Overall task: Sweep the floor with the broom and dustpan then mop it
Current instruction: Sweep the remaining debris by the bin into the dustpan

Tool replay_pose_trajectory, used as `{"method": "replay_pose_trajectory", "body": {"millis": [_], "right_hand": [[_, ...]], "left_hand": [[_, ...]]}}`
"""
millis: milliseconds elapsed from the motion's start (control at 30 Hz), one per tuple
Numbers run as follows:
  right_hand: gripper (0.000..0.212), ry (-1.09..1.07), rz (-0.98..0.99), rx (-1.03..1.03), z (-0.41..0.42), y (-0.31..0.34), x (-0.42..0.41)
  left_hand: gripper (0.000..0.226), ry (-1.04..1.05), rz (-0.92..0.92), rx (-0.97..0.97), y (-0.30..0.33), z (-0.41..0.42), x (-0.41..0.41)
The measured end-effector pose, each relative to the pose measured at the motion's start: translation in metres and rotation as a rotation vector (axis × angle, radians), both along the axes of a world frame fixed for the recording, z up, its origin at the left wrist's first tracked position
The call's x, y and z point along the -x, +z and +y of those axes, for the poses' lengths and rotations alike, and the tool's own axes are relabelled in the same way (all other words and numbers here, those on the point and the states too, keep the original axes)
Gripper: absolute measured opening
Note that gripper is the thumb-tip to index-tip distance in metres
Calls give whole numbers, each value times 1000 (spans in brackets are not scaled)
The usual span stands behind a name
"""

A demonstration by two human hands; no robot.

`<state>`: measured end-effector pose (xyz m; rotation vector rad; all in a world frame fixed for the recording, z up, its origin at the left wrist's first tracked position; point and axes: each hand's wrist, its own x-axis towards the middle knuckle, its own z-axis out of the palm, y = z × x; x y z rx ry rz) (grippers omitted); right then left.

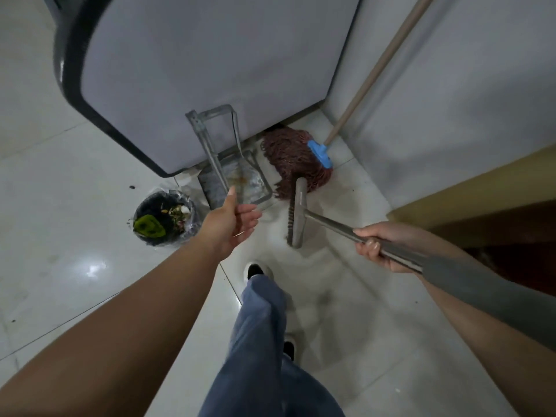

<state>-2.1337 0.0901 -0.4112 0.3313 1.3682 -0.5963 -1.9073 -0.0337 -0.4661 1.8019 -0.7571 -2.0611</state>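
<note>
While right grip (pixel 379 245) clenches broom (pixel 298 212), left grip (pixel 232 222) released (dustpan (pixel 237 183) front hidden).

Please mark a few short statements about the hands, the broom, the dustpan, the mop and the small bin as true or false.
1. The right hand grips the grey broom's handle. True.
2. The left hand holds the grey metal dustpan. False: its fingers are open, reaching toward the dustpan's handle.
3. The reddish-brown string mop with a blue clamp rests on the floor by the wall. True.
4. The small black-lined bin is empty. False: it holds scraps and something green.
</note>
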Motion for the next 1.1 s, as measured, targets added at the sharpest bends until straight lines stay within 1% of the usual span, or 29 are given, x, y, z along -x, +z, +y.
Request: {"method": "replay_pose_trajectory", "body": {"millis": [133,200,333,433,500,567,633,667,700,733,767,900,1000,1100], "right_hand": [[24,-63,-20,37,-37,-4,24],[25,-44,-8,30,-67,-3,38],[23,62,28,-24,-137,-6,68],[21,196,119,-76,-181,-12,76],[22,264,181,-113,-203,-20,73],[27,289,213,-150,-218,-24,70],[29,301,230,-164,-228,-27,69],[29,311,233,-171,-233,-27,70],[29,319,233,-179,-236,-27,71],[28,329,232,-186,-240,-27,72],[28,340,231,-191,-243,-27,74],[25,373,224,-184,-245,-23,82],[23,345,221,-175,-238,-14,90],[22,311,182,-167,-223,-4,92]], "left_hand": [[52,55,-2,-20,-20,-55,11],[51,117,-13,-27,-35,-91,18],[50,158,-33,-17,-77,-165,43],[66,178,-23,-136,-100,-207,65],[57,223,-18,-162,-107,-227,77],[52,297,-26,-170,-112,-242,88],[57,447,39,-219,-117,-256,95],[56,542,127,-235,-119,-263,97],[48,633,228,-231,-119,-269,98],[41,703,305,-215,-120,-274,98],[37,727,338,-193,-120,-276,99],[39,608,303,-132,-116,-264,106],[43,562,289,-152,-109,-235,109],[44,510,257,-183,-101,-187,110]]}}
